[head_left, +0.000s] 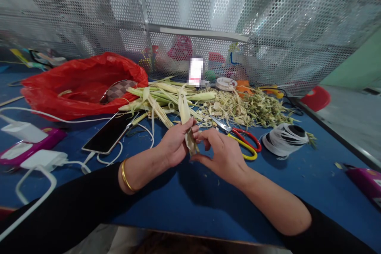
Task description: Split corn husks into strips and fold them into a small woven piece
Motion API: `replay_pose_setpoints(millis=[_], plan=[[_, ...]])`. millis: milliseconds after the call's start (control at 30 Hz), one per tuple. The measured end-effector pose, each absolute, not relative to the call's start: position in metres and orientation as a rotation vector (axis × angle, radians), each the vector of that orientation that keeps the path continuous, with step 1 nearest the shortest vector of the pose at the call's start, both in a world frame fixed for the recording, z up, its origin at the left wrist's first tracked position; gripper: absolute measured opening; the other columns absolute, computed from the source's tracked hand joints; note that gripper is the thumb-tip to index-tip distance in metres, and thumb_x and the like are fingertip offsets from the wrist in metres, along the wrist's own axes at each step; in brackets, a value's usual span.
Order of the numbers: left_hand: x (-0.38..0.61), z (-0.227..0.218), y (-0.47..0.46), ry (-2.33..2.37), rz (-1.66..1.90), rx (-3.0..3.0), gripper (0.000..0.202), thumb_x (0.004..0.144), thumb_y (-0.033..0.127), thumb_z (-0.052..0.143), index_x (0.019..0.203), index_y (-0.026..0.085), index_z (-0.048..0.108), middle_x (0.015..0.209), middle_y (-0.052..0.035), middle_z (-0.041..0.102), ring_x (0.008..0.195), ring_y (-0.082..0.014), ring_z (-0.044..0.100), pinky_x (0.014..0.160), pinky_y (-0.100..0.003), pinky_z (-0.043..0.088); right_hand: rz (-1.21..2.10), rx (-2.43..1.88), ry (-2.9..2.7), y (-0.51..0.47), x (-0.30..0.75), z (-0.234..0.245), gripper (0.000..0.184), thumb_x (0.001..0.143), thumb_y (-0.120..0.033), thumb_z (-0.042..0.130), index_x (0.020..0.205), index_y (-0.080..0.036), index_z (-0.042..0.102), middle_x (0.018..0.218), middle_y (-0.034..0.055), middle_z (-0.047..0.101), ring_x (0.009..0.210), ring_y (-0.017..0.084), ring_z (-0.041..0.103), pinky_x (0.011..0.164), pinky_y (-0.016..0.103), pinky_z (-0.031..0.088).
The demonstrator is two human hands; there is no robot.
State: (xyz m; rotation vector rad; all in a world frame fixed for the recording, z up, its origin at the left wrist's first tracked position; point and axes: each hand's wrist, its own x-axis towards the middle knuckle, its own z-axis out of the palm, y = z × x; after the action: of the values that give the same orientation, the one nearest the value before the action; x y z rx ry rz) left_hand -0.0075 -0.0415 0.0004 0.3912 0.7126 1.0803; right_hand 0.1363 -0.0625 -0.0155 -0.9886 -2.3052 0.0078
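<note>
My left hand [175, 143] is closed around a pale corn husk [184, 110], which stands up out of the grip with its lower end below the fingers. My right hand [222, 154] is at that lower end, fingers bent and thumb tip against it; whether it pinches the husk firmly is hard to make out. Behind them lies a pile of green and yellow husks [163, 97]. Scissors [235, 131] with red and yellow handles rest just beyond my right hand. Dried plant stems [256, 107] are heaped farther right.
A spool of white thread [284, 139] stands at the right. At the left are a red plastic bag [80, 83], a black phone [110, 133], a purple power strip [32, 145] and white cables. A perforated metal screen [196, 12] bounds the back of the blue table [166, 206].
</note>
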Motion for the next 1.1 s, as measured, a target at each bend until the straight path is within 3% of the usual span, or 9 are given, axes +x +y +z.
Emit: replay_pose_setpoints(millis=[167,300,467,667,1100], plan=[[-0.008,0.001,-0.041,0.731,1.095,0.381,0.019,0.09,0.02,0.047,0.072,0.015,0.05,0.054,0.004,0.044,0.047,-0.007,0.046,0.048,-0.016,0.04,-0.188,-0.721,-2.396,-0.068,0.136,-0.007,0.022,0.089,-0.027,0.052,0.109,-0.016,0.055,0.089,0.0056,0.065,0.072,0.015,0.06,0.063,0.027,0.041],[-0.007,-0.001,-0.04,0.731,1.145,0.401,0.017,0.088,0.019,0.049,0.072,0.016,0.05,0.058,0.0029,0.048,0.052,-0.0085,0.05,0.053,-0.019,0.043,-0.152,-0.724,-2.453,-0.07,0.136,-0.007,0.024,0.089,-0.016,0.043,0.108,-0.017,0.058,0.09,0.0054,0.065,0.073,0.015,0.059,0.063,0.027,0.041],[-0.005,0.0,-0.04,0.766,1.131,0.371,0.017,0.087,0.017,0.051,0.07,0.016,0.048,0.057,0.0031,0.048,0.051,-0.0079,0.049,0.05,-0.018,0.041,0.005,-0.837,-2.448,-0.067,0.136,-0.016,0.029,0.085,-0.011,0.044,0.108,-0.019,0.06,0.102,0.0074,0.064,0.083,0.017,0.061,0.068,0.027,0.044],[-0.005,0.002,-0.042,0.768,1.119,0.369,0.02,0.09,0.016,0.046,0.07,0.016,0.046,0.057,0.0033,0.046,0.05,-0.0078,0.048,0.047,-0.017,0.039,0.115,-0.818,-2.404,-0.065,0.136,-0.022,0.025,0.087,-0.01,0.045,0.099,-0.018,0.066,0.095,0.0064,0.066,0.082,0.015,0.062,0.071,0.026,0.046],[-0.007,0.0,-0.04,0.738,1.112,0.369,0.021,0.089,0.016,0.048,0.067,0.016,0.046,0.055,0.0045,0.041,0.049,-0.0068,0.045,0.048,-0.016,0.04,0.034,-0.781,-2.476,-0.066,0.135,-0.017,0.024,0.087,-0.009,0.046,0.092,-0.019,0.067,0.088,0.0047,0.067,0.076,0.014,0.06,0.066,0.026,0.043]])
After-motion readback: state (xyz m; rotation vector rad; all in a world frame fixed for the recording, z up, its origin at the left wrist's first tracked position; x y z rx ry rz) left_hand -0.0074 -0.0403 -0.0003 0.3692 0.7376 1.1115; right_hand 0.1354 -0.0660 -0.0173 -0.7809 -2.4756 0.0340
